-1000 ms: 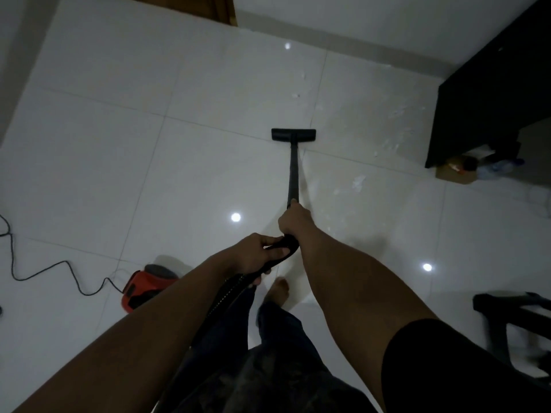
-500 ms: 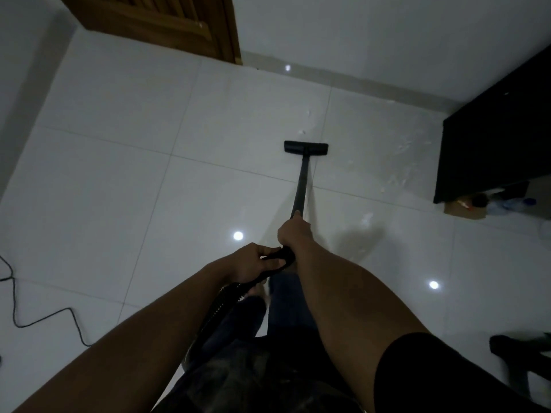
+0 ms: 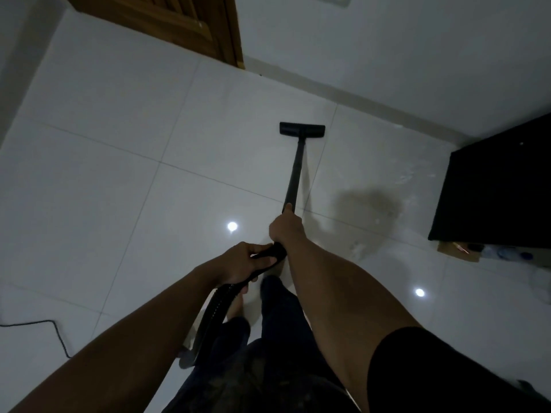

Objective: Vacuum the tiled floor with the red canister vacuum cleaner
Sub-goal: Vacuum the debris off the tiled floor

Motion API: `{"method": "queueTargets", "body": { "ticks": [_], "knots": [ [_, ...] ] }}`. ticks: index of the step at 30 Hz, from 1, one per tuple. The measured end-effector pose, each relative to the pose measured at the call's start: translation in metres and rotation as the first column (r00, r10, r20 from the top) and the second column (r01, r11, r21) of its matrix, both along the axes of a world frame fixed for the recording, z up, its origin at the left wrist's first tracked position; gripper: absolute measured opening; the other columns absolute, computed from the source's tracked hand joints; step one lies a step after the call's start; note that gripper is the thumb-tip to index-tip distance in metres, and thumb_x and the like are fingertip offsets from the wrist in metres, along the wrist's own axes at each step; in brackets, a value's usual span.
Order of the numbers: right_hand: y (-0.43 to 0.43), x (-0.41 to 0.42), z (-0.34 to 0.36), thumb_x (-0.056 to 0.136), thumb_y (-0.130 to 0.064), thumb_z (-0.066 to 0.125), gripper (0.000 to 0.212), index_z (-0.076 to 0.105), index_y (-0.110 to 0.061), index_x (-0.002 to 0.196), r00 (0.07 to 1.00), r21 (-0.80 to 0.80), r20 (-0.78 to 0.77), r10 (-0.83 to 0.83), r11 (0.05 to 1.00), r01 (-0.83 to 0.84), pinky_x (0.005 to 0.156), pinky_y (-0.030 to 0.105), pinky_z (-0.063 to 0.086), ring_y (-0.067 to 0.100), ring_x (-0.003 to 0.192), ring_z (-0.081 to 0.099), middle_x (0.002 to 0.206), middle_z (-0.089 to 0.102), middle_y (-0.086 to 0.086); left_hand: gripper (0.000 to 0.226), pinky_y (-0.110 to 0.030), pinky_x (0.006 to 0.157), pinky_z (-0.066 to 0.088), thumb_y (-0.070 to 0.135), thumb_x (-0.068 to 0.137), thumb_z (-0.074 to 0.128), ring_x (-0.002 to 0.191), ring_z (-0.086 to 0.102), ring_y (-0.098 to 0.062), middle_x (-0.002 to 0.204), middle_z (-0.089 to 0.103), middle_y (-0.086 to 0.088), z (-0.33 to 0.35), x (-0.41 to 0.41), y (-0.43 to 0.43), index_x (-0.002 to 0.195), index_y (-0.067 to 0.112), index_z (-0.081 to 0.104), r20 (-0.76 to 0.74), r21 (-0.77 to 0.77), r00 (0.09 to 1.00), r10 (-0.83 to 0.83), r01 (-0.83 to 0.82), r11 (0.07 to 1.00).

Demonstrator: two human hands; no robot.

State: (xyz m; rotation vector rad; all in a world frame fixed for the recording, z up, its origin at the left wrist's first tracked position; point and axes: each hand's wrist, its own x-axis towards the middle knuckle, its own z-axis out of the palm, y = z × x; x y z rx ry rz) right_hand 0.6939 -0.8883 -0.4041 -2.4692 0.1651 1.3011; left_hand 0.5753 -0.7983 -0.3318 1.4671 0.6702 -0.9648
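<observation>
Two bare hands hold the black vacuum wand [image 3: 293, 174] out ahead of the person. The right hand [image 3: 284, 229] is the forward one, its fingers [image 3: 288, 208] wrapped round the tube with one digit stretched up along it. The left hand [image 3: 241, 263] sits just behind and touches the right wrist. It grips the curved black handle [image 3: 269, 254], and from there the ribbed hose [image 3: 212, 317] drops past the left forearm toward the legs. The wand slopes away to the floor head [image 3: 302, 129], which lies flat on the white tiled floor [image 3: 119, 189], just left of a grout line and a little short of the skirting under the far wall [image 3: 387, 55]. A wooden door [image 3: 179, 22] fills the top left corner. A black cabinet [image 3: 495, 186] stands at the right edge, with a cardboard box [image 3: 459, 252] and some small items, too dim to name, beside its near end. Pale smears [image 3: 411, 177] mark the tiles between the wand and the cabinet, and a dark shadow [image 3: 369, 204] falls just right of the wand. Bright spots of reflected light [image 3: 232, 226] shine off the floor on either side of the arms. A thin black cord [image 3: 56, 332] trails over the tiles at the lower left. Dark trousers [image 3: 277, 323] cover the legs, and a bare foot [image 3: 238, 305] shows just below the left hand.
</observation>
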Motion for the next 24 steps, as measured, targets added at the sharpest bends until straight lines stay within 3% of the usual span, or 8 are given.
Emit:
{"method": "queueTargets", "body": {
  "ticks": [3,6,11,15,20,24],
  "knots": [
    [0.015,0.032,-0.006,0.094,-0.008,0.050,0.082,0.001,-0.024,0.157,0.999,0.019,-0.029,-0.041,0.999,0.042,0.070,0.033,0.051,0.026,0.098,0.061,0.130,0.054,0.015,0.055,-0.026,0.043,0.049,0.048,0.093,0.064,0.043,0.058,-0.022,0.069,0.059,-0.010,-0.008,0.028,0.013,0.144,0.035,0.050,0.001,0.036,1.000,0.013,-0.013,0.999],
    [0.027,0.059,-0.011,0.093,-0.008,0.050,0.084,-0.001,-0.025,0.157,0.993,0.046,-0.055,-0.103,0.993,0.106,0.055,0.027,0.040,0.018,0.078,0.052,0.127,0.056,0.014,0.055,-0.027,0.042,0.049,0.045,0.095,0.063,0.042,0.058,-0.021,0.068,0.057,-0.010,-0.013,0.054,0.027,0.146,0.032,0.049,0.017,0.062,1.000,-0.005,0.004,0.998],
    [0.042,0.104,-0.015,0.093,-0.010,0.050,0.084,-0.001,-0.026,0.157,0.985,0.044,-0.057,-0.165,0.985,0.168,0.060,0.029,0.044,0.021,0.081,0.054,0.127,0.057,0.015,0.059,-0.025,0.044,0.049,0.045,0.096,0.062,0.042,0.058,-0.021,0.068,0.056,-0.009,-0.016,0.095,0.036,0.150,0.035,0.041,0.058,0.120,0.998,-0.006,-0.001,0.993],
    [0.047,0.133,-0.015,0.093,-0.008,0.049,0.082,0.002,-0.025,0.157,0.976,0.064,-0.041,-0.215,0.974,0.217,0.046,0.026,0.038,0.016,0.064,0.048,0.126,0.057,0.015,0.060,-0.024,0.044,0.049,0.042,0.097,0.061,0.040,0.058,-0.014,0.068,0.056,-0.007,-0.017,0.120,0.037,0.152,0.034,0.038,0.130,0.161,0.992,-0.006,-0.015,0.987],
    [0.045,0.136,-0.010,0.093,-0.010,0.049,0.078,0.009,-0.027,0.157,0.951,0.118,-0.004,-0.310,0.944,0.309,0.048,0.025,0.039,0.016,0.073,0.050,0.131,0.055,0.012,0.057,-0.021,0.042,0.048,0.042,0.098,0.060,0.036,0.053,-0.008,0.065,0.054,-0.005,-0.015,0.124,0.035,0.150,0.036,0.039,0.191,0.207,0.981,-0.027,-0.013,0.978],
    [0.035,0.111,-0.013,0.092,-0.009,0.049,0.079,0.009,-0.028,0.157,0.945,0.119,0.024,-0.327,0.939,0.322,0.060,0.030,0.048,0.017,0.075,0.051,0.129,0.056,0.012,0.057,-0.022,0.043,0.048,0.042,0.097,0.061,0.036,0.053,-0.010,0.066,0.055,-0.004,-0.014,0.101,0.032,0.150,0.037,0.040,0.174,0.185,0.984,-0.038,0.005,0.983]
  ]
}}
